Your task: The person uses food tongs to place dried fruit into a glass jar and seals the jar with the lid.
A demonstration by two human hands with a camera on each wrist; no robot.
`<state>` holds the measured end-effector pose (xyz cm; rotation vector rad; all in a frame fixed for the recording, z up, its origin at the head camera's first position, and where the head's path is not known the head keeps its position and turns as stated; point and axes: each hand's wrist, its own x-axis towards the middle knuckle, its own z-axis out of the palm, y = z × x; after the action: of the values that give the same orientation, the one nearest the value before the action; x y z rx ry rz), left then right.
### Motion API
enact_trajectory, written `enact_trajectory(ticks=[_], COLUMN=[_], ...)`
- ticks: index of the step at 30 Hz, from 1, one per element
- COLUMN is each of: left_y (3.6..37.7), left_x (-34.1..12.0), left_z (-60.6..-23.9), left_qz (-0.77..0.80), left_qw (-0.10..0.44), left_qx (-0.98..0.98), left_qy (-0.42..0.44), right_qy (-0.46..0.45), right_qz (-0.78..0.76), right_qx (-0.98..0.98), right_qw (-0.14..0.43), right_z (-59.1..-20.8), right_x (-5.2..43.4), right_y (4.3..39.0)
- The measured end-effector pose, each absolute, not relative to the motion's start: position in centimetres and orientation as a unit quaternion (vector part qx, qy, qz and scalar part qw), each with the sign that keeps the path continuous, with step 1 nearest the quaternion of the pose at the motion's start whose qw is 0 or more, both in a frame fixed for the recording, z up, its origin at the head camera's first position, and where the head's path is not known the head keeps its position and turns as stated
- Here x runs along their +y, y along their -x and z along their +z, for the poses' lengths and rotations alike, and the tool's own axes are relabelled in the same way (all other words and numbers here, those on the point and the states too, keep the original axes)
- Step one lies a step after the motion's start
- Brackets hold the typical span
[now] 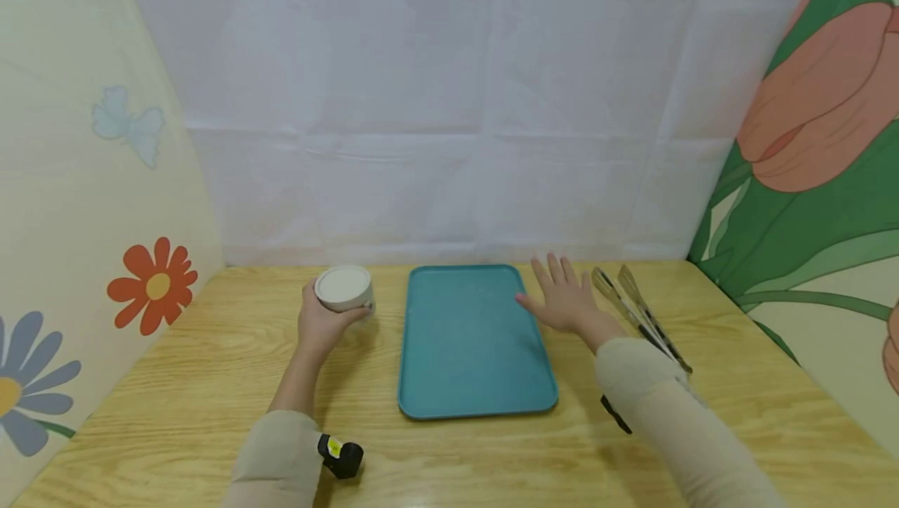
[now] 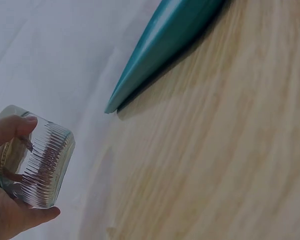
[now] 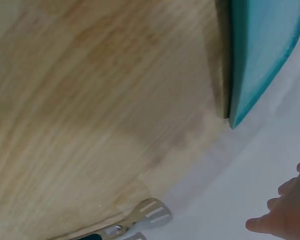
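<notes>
My left hand (image 1: 323,325) grips a ribbed clear glass container (image 2: 45,155) with a round white top (image 1: 344,288), left of the tray. In the left wrist view, the thumb and fingers wrap round the glass, which is held up near the white backdrop. A blue-green rectangular tray (image 1: 474,344) lies flat on the table in the middle. Over by the tray's right edge, my right hand (image 1: 565,301) is spread with fingers straight and holds nothing. To its right lie metal tongs (image 1: 635,305) with slotted heads and dark handles; the right sleeve covers part of them.
The light wood table (image 1: 449,461) ends at a white cloth backdrop (image 1: 421,141). A flower-printed panel (image 1: 154,285) stands at the left and a tulip-printed one (image 1: 808,126) at the right. A small black device (image 1: 342,457) sits at the left wrist.
</notes>
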<state>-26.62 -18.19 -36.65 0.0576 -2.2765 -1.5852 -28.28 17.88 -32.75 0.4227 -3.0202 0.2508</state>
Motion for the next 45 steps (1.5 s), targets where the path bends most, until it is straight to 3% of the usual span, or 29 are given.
enact_trajectory(ticks=[15,41,45], left_y=[26.6,26.2,25.8], left_x=[-19.0,-20.0,-20.2], left_z=[-37.8,-39.0,-38.4], left_qz=[-0.557,-0.577,-0.511], left_qw=[0.164,0.135,0.163], left_qx=[-0.814,-0.805,-0.843], left_qy=[-0.027,-0.033,-0.04], right_qy=[-0.133,-0.138,-0.139], right_qz=[0.091,0.084,0.083], right_qx=[-0.987,-0.987,-0.987], right_qw=[-0.008,-0.001,0.002], right_z=[-35.3,-37.0,-36.9], right_x=[18.9,18.5,18.3], right_y=[27.4,27.6,27.6])
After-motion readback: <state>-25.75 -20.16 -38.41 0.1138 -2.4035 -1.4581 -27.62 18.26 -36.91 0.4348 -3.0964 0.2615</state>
